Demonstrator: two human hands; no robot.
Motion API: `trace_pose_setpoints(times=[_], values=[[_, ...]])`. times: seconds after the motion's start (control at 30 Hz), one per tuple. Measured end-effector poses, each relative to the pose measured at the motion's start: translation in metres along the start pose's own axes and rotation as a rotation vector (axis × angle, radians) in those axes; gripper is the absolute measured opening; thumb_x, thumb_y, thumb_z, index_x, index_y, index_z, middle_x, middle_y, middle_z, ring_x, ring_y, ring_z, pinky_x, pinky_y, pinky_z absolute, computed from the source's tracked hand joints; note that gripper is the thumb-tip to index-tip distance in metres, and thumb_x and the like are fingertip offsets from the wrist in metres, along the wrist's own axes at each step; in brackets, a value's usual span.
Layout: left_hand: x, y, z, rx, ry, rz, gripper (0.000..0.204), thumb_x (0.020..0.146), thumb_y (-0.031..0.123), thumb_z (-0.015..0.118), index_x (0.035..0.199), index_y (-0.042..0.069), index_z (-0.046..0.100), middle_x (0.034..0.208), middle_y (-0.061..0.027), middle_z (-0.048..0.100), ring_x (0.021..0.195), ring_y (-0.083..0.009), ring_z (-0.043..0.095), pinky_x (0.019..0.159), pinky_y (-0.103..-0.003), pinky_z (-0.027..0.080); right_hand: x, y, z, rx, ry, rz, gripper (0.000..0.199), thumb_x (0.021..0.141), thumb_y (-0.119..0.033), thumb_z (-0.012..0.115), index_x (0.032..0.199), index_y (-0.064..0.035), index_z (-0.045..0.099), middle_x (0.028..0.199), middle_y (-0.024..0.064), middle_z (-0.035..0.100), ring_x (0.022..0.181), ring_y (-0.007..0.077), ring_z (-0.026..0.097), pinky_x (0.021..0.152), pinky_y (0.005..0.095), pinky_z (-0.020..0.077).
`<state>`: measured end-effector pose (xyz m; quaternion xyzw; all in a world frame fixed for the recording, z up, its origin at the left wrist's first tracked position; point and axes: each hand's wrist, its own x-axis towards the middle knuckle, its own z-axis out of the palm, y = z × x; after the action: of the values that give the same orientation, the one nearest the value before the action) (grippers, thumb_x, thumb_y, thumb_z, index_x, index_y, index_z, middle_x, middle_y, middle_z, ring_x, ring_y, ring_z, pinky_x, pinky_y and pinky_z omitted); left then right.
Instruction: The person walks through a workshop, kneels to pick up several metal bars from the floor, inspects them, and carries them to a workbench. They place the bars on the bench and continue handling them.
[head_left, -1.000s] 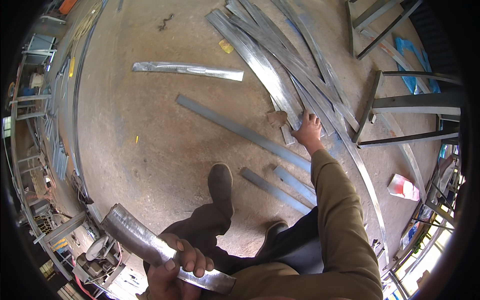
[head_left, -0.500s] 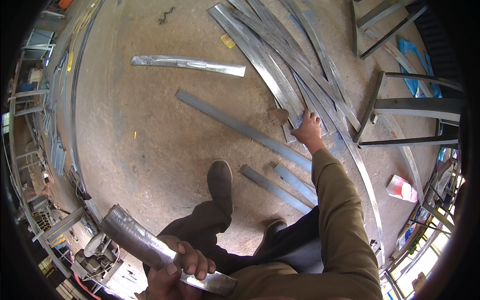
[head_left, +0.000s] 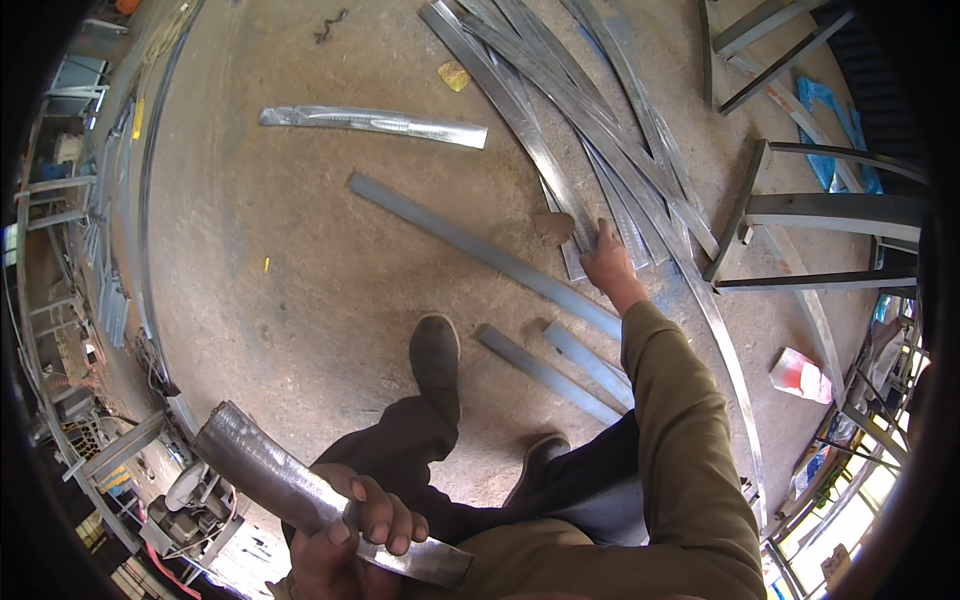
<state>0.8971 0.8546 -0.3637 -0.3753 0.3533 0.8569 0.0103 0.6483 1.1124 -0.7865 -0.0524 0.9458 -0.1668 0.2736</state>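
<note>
Bare brown workshop floor (head_left: 270,300) fills most of the view, dusty and scratched, with metal lying all over it. Nearest, low in the picture, the left hand (head_left: 350,535) has its fingers wrapped tight round a shiny flat metal strip (head_left: 290,480), and it holds the strip up off the floor just as it did a moment ago. Beside it are the person's two dark shoes, the left shoe (head_left: 435,355) planted further out than the right one (head_left: 540,455). A grey machine (head_left: 190,505) sits by the floor's edge at the lower left. Further out, the right arm in an olive sleeve (head_left: 685,430) stretches down to the floor. The right hand (head_left: 605,258) has slid a little way forward since a second ago, and now its fingers lie spread flat on the near ends of a pile of long metal strips (head_left: 560,110). It presses on them but has not closed round any strip yet, so it looks like picking one has only just begun. Between the shoes and that hand lie two short grey bars (head_left: 560,365) and one long grey bar (head_left: 480,250). Furthest off, a crinkled silver strip (head_left: 375,122) lies alone, and dark metal frames (head_left: 800,210) stand to the right.
</note>
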Motion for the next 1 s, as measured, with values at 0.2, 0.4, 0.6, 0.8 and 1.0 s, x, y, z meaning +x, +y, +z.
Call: trace_pose_setpoints(times=[0.2,0.4,0.6,0.8,1.0], values=[[0.001,-0.002,0.002,-0.008,0.028,-0.017,0.035,0.099,0.029,0.062,0.124,0.007,0.049,0.091,-0.0042,0.048,0.082,-0.0172,0.048,0.084,-0.038,0.043,0.01,0.015,0.025,0.268,0.09,0.023,0.045,0.091,-0.031,0.059,0.125,-0.0012,0.066,0.114,0.0304,0.069,0.11,0.046,0.066,0.096,0.0502,0.0511],[-0.001,-0.004,0.004,0.015,0.031,-0.012,0.035,0.099,0.029,0.062,0.123,0.008,0.048,0.091,-0.0044,0.048,0.083,-0.0172,0.049,0.084,-0.038,0.044,0.016,-0.001,0.006,0.471,-0.112,0.129,0.05,0.094,-0.037,0.055,0.128,-0.0018,0.064,0.117,0.0306,0.069,0.115,0.0426,0.066,0.101,0.0468,0.048],[-0.007,-0.01,0.009,-0.027,0.037,0.015,0.038,0.098,0.027,0.064,0.125,0.005,0.047,0.093,-0.0055,0.049,0.083,-0.0185,0.049,0.084,-0.038,0.043,-0.022,-0.04,-0.035,0.306,-0.181,0.081,0.059,0.088,-0.039,0.069,0.135,-0.0073,0.055,0.115,0.0257,0.071,0.106,0.0418,0.07,0.09,0.0494,0.0536],[-0.012,-0.017,0.012,-0.1,0.005,0.022,0.036,0.098,0.023,0.064,0.124,0.004,0.048,0.094,-0.0074,0.05,0.085,-0.02,0.05,0.085,-0.04,0.043,-0.042,-0.057,-0.051,0.148,-0.123,0.102,0.057,0.085,-0.028,0.07,0.134,-0.0044,0.051,0.109,0.0268,0.071,0.103,0.0429,0.07,0.087,0.0503,0.0546],[-0.016,-0.018,0.01,-0.127,-0.013,0.011,0.03,0.1,0.022,0.061,0.123,0.006,0.048,0.093,-0.0065,0.051,0.086,-0.019,0.05,0.086,-0.04,0.042,-0.051,-0.007,-0.097,0.066,-0.141,-0.048,0.054,0.085,-0.029,0.07,0.127,0.0,0.051,0.109,0.0301,0.07,0.103,0.0461,0.068,0.089,0.0518,0.0536]])
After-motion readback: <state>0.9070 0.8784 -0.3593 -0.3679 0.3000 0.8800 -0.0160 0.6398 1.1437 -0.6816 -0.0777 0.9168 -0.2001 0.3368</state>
